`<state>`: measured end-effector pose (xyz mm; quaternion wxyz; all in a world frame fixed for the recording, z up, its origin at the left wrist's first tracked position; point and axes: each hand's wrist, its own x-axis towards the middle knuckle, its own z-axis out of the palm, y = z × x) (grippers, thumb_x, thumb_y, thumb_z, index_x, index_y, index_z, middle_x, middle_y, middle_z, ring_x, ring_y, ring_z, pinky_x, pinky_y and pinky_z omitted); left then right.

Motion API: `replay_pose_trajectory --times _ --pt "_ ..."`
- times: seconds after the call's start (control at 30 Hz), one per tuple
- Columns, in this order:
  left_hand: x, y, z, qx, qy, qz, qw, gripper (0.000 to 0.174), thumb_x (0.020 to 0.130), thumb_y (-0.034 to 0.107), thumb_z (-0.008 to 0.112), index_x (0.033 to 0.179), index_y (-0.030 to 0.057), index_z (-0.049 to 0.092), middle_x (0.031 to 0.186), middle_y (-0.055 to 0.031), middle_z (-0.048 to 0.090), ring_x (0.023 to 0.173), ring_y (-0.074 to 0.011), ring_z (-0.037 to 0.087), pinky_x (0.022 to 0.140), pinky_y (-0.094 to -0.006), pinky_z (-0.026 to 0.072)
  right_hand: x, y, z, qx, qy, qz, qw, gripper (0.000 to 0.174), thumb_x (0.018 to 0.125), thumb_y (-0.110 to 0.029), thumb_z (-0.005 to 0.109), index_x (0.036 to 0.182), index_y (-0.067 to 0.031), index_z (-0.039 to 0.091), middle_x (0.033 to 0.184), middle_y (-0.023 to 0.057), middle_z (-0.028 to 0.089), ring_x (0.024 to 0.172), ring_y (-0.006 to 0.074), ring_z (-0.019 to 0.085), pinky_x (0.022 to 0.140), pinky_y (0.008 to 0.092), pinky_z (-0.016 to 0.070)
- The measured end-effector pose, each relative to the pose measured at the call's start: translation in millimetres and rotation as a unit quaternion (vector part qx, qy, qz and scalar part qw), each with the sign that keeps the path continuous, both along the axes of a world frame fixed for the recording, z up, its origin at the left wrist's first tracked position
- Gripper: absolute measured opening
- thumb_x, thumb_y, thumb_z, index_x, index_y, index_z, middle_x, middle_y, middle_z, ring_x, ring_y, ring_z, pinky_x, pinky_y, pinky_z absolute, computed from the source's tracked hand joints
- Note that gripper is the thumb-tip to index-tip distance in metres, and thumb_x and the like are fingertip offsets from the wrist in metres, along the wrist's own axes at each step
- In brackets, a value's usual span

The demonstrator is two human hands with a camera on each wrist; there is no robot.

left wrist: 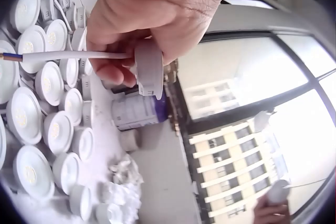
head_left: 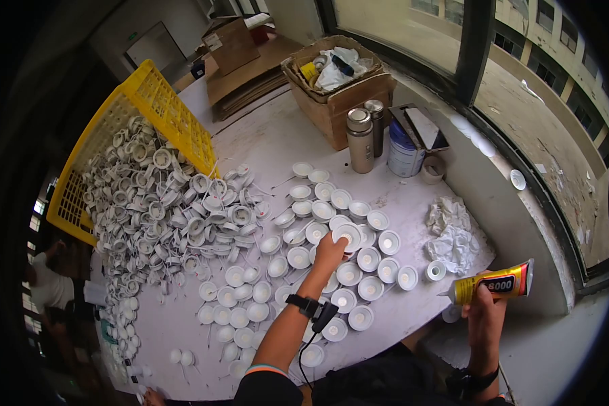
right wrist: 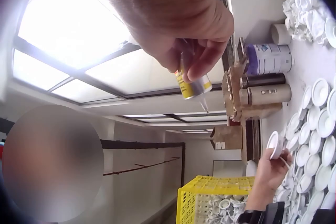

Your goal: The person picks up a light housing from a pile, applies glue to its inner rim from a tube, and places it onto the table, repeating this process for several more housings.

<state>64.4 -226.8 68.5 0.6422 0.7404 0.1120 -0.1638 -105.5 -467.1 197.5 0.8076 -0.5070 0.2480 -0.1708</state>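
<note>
My left hand (head_left: 329,254) grips a round white downlight (head_left: 347,237) above the rows of similar lights. In the left wrist view, the held downlight (left wrist: 149,70) is edge-on, and its white cable (left wrist: 79,55) sticks out sideways with bare coloured wire ends. Off to the right, my right hand (head_left: 486,318) holds a yellow and black glue tube (head_left: 494,284) with its pointed nozzle toward the lights. The right wrist view has the tube (right wrist: 193,86) under curled fingers, nozzle downward. Many white downlights (head_left: 371,287) lie face up on the table around my left hand.
A tipped yellow crate (head_left: 162,101) spills a heap of wired lights (head_left: 162,203) at left. Farther back stand a cardboard box (head_left: 338,111), metal flasks (head_left: 360,142) and a white and purple tub (head_left: 404,152). Crumpled paper (head_left: 451,247) and a white roll (head_left: 435,271) lie by the window wall.
</note>
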Motion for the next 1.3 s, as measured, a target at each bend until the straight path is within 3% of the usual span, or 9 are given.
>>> replay_pose_trajectory --times 0.17,0.37,0.43,0.53,0.67,0.77,0.9,1.0,1.3 --pt "-100 46 56 -0.146 0.033 0.013 0.989 0.018 0.077 0.012 0.047 0.091 0.0003 0.050 0.074 -0.0043 0.052 0.053 -0.0081 0.044 0.043 -0.0202 0.0337 -1 36 8 0.000 -0.040 0.099 0.994 0.030 0.073 -0.012 0.056 0.097 0.0003 0.043 0.074 0.0081 0.048 0.049 0.0139 0.048 0.040 0.0231 0.0404" --pt "-215 110 87 -0.238 0.101 0.112 0.959 0.020 0.079 0.012 0.049 0.095 0.0004 0.048 0.073 -0.0028 0.052 0.054 -0.0061 0.044 0.041 -0.0175 0.0322 -8 98 12 -0.014 -0.036 0.208 0.977 0.030 0.072 -0.014 0.057 0.095 0.0013 0.044 0.073 0.0087 0.050 0.050 0.0141 0.050 0.039 0.0235 0.0411" --pt "-237 129 96 -0.242 0.086 0.111 0.960 0.024 0.081 0.015 0.046 0.099 -0.0007 0.045 0.078 -0.0064 0.052 0.057 -0.0096 0.045 0.043 -0.0211 0.0324 -11 123 19 -0.017 -0.051 0.270 0.961 0.031 0.071 -0.015 0.059 0.094 0.0012 0.045 0.074 0.0090 0.050 0.049 0.0140 0.050 0.039 0.0235 0.0417" --pt "-262 151 102 -0.377 0.069 0.153 0.911 0.033 0.083 0.024 0.043 0.105 -0.0013 0.043 0.084 -0.0085 0.053 0.058 -0.0113 0.046 0.043 -0.0224 0.0329 -15 157 29 -0.013 -0.059 0.310 0.949 0.032 0.069 -0.016 0.061 0.092 0.0013 0.046 0.074 0.0106 0.053 0.048 0.0148 0.051 0.039 0.0237 0.0426" --pt "-278 166 106 -0.530 0.082 0.092 0.839 0.066 0.083 0.055 0.015 0.123 0.0038 0.027 0.114 -0.0235 0.041 0.060 -0.0169 0.048 0.045 -0.0236 0.0363 -22 193 42 -0.019 -0.094 0.388 0.917 0.030 0.070 -0.014 0.061 0.090 0.0021 0.046 0.079 0.0143 0.056 0.049 0.0156 0.053 0.042 0.0238 0.0444" --pt "-282 169 116 -0.590 0.075 0.082 0.800 0.065 0.083 0.055 0.013 0.125 0.0072 0.025 0.114 -0.0250 0.040 0.059 -0.0203 0.049 0.045 -0.0244 0.0374 -28 210 51 -0.032 -0.118 0.428 0.895 0.028 0.071 -0.010 0.061 0.090 0.0029 0.045 0.084 0.0167 0.056 0.054 0.0151 0.055 0.046 0.0235 0.0464" --pt "-286 173 125 -0.602 0.054 0.056 0.795 0.064 0.084 0.053 0.019 0.127 0.0063 0.022 0.117 -0.0171 0.040 0.072 -0.0229 0.053 0.054 -0.0269 0.0425 -31 223 58 -0.048 -0.137 0.485 0.862 0.030 0.071 -0.005 0.062 0.093 0.0022 0.044 0.089 0.0167 0.056 0.065 0.0157 0.058 0.052 0.0229 0.0488" --pt "-288 172 122 -0.550 0.057 0.071 0.830 0.057 0.086 0.047 0.024 0.127 0.0068 0.022 0.115 -0.0146 0.041 0.077 -0.0222 0.052 0.059 -0.0277 0.0437 -35 232 65 -0.092 -0.133 0.506 0.847 0.030 0.070 0.003 0.060 0.095 0.0013 0.044 0.094 0.0162 0.056 0.079 0.0164 0.057 0.063 0.0249 0.0490" --pt "-286 169 118 -0.607 0.012 0.045 0.793 0.050 0.086 0.038 0.035 0.123 0.0057 0.024 0.108 -0.0112 0.044 0.086 -0.0186 0.050 0.066 -0.0309 0.0444 -38 242 63 -0.180 -0.142 0.505 0.832 0.031 0.069 0.001 0.062 0.095 0.0001 0.046 0.096 0.0129 0.054 0.086 0.0160 0.054 0.073 0.0267 0.0453"
